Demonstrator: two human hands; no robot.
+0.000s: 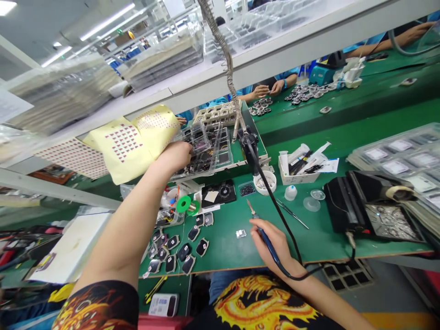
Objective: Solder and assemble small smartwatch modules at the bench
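Observation:
My left hand (pixel 176 155) is stretched forward and closed on the near edge of a clear plastic tray (pixel 206 151) that holds several small dark parts. My right hand (pixel 271 243) rests low on the green bench and grips a blue soldering iron (pixel 263 233) like a pen, tip pointing up and away. Its black cord (pixel 275 201) runs up to a holder. A small silvery part (pixel 241 233) lies on the mat just left of that hand. Several dark, flat modules (pixel 180 247) lie in rows to the left.
A yellow sheet with red stickers (pixel 132 142) hangs at the left. A solder spool (pixel 184 204), a white dish of parts (pixel 265 183), tweezers (pixel 292 214), a black device (pixel 371 206) and stacked trays (pixel 405 158) crowd the bench. Other people's hands (pixel 268 89) work across the bench.

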